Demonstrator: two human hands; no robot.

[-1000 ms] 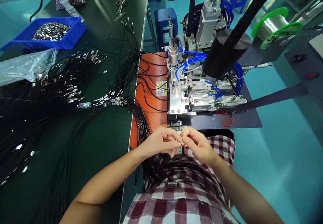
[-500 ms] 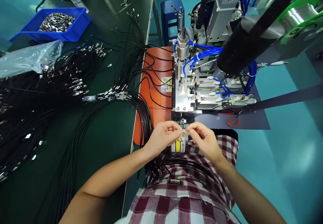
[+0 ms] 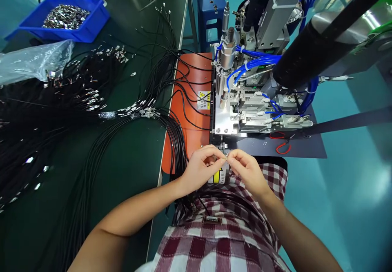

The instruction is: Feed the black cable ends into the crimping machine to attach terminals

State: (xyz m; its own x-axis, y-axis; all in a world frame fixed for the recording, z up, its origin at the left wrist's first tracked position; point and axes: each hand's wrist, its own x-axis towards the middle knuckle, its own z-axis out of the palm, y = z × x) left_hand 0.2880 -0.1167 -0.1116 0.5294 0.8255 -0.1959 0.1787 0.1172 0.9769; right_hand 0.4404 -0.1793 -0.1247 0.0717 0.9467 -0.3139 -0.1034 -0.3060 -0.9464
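Observation:
My left hand (image 3: 204, 166) is closed in a pinch, its thumb and forefinger on a thin cable end. Opposite it, my right hand (image 3: 247, 169) pinches at the same small piece, and the fingertips of both hands nearly touch. Most of what they hold is hidden; only a tiny pale, metallic bit shows between them. Just below the fingers is a machine part with a yellow-and-white label (image 3: 217, 177). A bundle of black cables (image 3: 175, 145) hangs over the orange plate (image 3: 196, 74) beside my left hand, and more cables lie across my lap.
Ahead stands a metal machine (image 3: 223, 117) with blue air tubes (image 3: 260, 63). Red-handled cutters (image 3: 283, 147) lie to its right. On the dark green table (image 3: 128, 157) are heaps of black cables with metal plugs (image 3: 94, 100), a plastic bag (image 3: 36, 61) and a blue bin (image 3: 92, 27) of metal parts.
My left fingertips have moved slightly right, closing up to the right ones. Red-orange wire ends that showed between the hands are now hidden. The view has shifted a little.

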